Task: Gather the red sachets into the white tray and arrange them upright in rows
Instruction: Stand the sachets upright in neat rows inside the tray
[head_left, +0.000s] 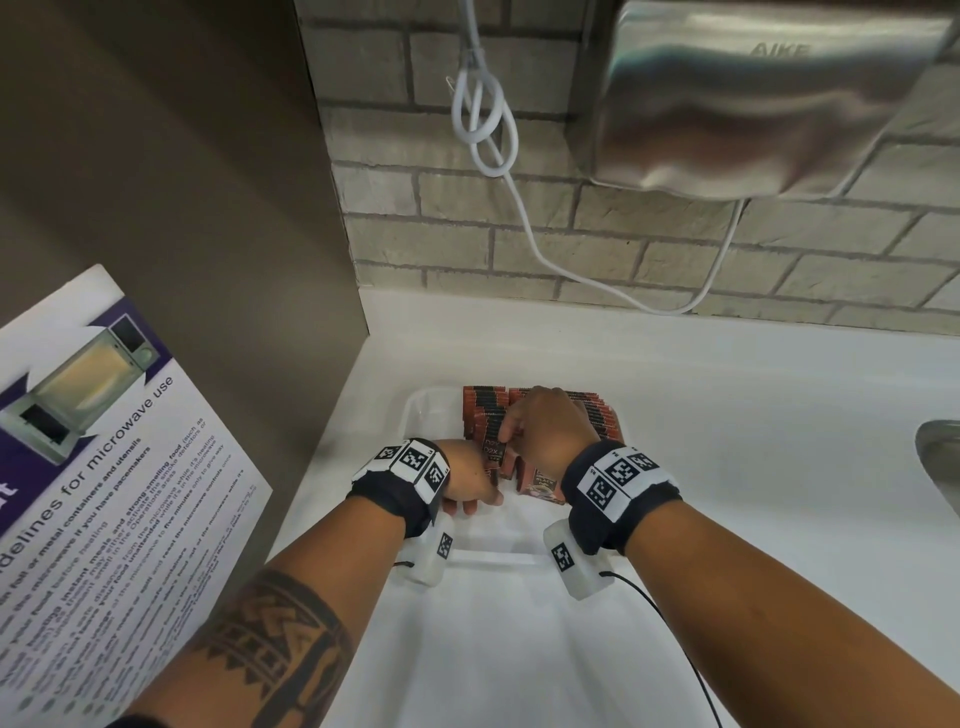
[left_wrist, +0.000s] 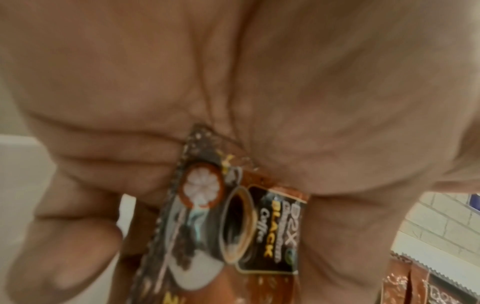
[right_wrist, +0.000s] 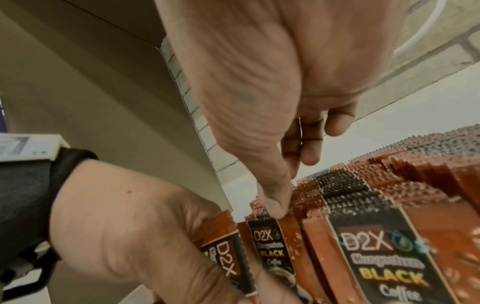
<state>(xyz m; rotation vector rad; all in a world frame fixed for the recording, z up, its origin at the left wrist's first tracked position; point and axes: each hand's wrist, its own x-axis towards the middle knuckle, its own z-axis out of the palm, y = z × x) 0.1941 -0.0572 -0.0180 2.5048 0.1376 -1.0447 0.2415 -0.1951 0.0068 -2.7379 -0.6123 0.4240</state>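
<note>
We are partway through filling the white tray (head_left: 415, 410), which sits on the white bench (head_left: 727, 405) below the brick wall. Most of the red sachets (head_left: 597, 410) already stand upright in packed rows at the tray's far end, their serrated tops level. Our left hand (head_left: 470, 475) pinches one loose sachet (left_wrist: 233, 226) near its sealed edge, fingers curled round it, at the near-left side of the rows. Our right hand (head_left: 550, 428) rests over the rows, thumb tip (right_wrist: 275, 205) pressing on the top edge of the front sachet (right_wrist: 270, 246); its other fingers hang loosely and appear to hold nothing.

The step in hand looks like slotting the held sachet into the front of the left row. To do it well, we should keep the right thumb bracing the row so the standing packets do not fan forward into the open near half of the tray. We should bring the sachet in vertical, printed face matching its neighbours, and seat its bottom edge on the tray floor before letting go. These foil packets are slippery and light, so a leaning one could topple the row.
</note>
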